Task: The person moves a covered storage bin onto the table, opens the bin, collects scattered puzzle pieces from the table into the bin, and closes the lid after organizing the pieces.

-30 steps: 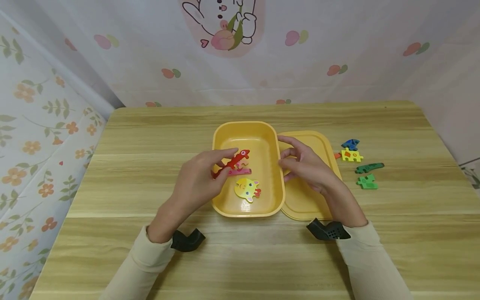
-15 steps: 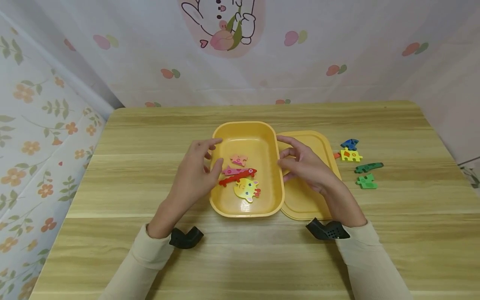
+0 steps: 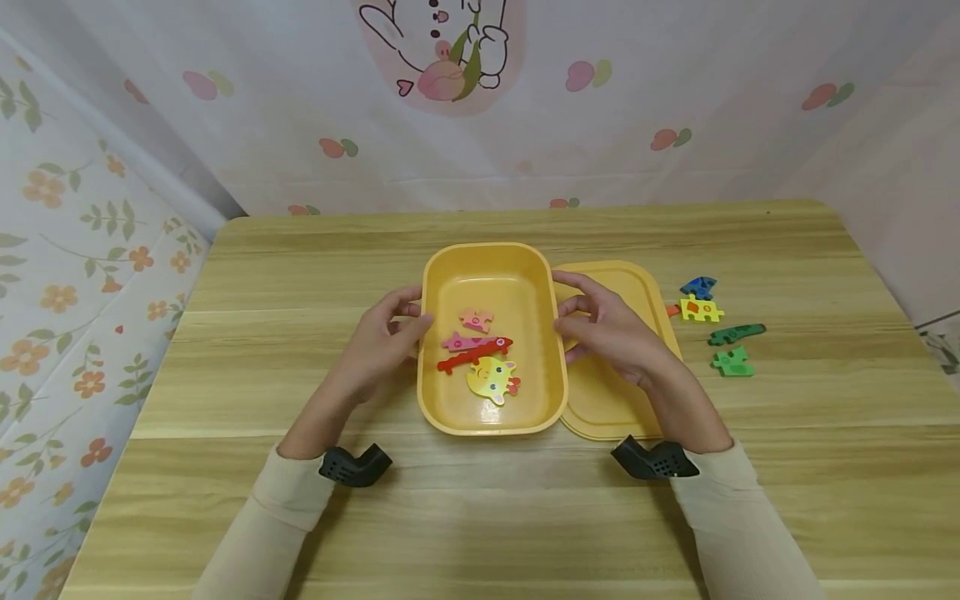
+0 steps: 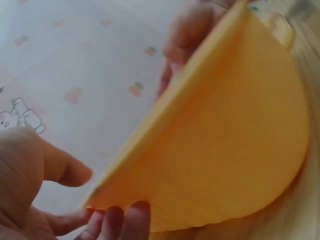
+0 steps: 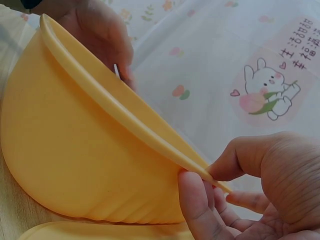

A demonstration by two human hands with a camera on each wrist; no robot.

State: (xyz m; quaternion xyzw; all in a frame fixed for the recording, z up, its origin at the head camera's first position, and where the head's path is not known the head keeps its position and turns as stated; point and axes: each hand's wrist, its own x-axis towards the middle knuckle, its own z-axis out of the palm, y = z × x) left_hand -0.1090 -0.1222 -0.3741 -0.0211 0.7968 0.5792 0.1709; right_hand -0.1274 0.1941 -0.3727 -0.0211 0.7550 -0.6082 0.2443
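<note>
A yellow plastic box (image 3: 491,421) stands uncovered in the middle of the table. Inside lie a small peach puzzle piece (image 3: 477,320), a long pink piece (image 3: 457,342), a long red piece (image 3: 453,363) and a yellow giraffe-head piece (image 3: 489,382). The red piece overlaps the pink one. My left hand (image 3: 378,346) is at the left rim, its thumb over the edge and fingertips against the outer wall (image 4: 225,145). My right hand (image 3: 618,329) pinches the right rim between thumb and fingers, as the right wrist view shows at the rim (image 5: 135,127).
A yellow lid (image 3: 611,404) lies on the wooden table, partly under my right hand. Farther right are several puzzle pieces: a blue one (image 3: 699,288), a yellow one (image 3: 702,309), a dark green one (image 3: 737,334) and a light green one (image 3: 733,362). A printed curtain (image 3: 450,158) hangs behind.
My left hand has let go of the red piece, which now lies in the box, and has moved left to the box's left rim. The right hand stays at the right rim.
</note>
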